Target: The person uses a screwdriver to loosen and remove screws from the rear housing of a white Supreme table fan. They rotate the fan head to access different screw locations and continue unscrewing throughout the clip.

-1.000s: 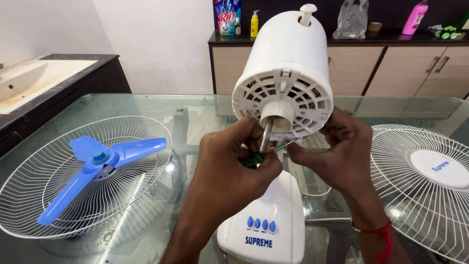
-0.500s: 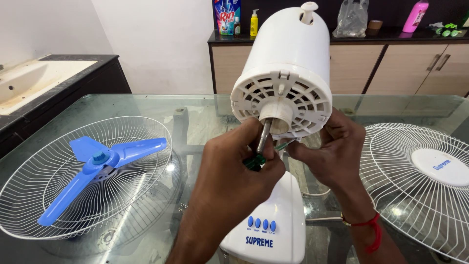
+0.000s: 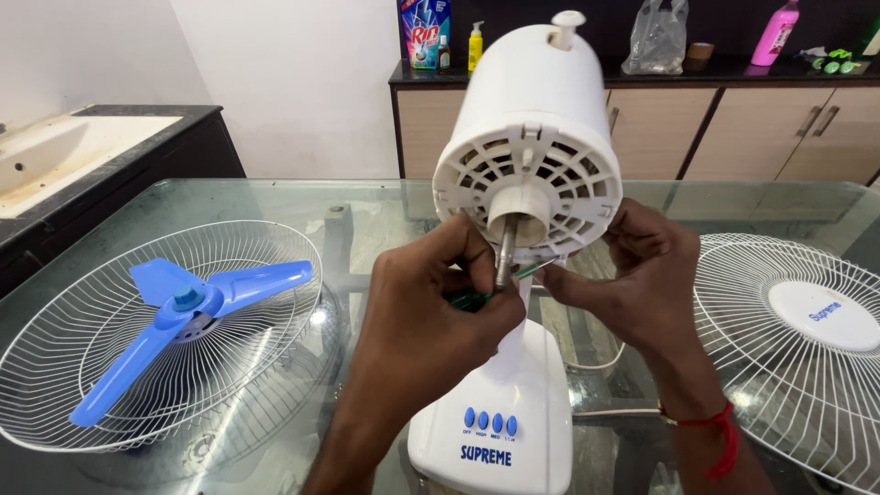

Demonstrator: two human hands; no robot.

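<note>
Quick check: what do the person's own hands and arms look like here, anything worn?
Both are bare: no gloves and no sleeves in view on either forearm. The left hand shows no ring, watch or band. The right hand has a thin red thread tied round the wrist, with a loose end hanging down. No rings or markings can be seen on it.

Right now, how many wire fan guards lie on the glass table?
2: one wire guard at left, under the blue blade; another wire guard at right, partly cropped.
</note>
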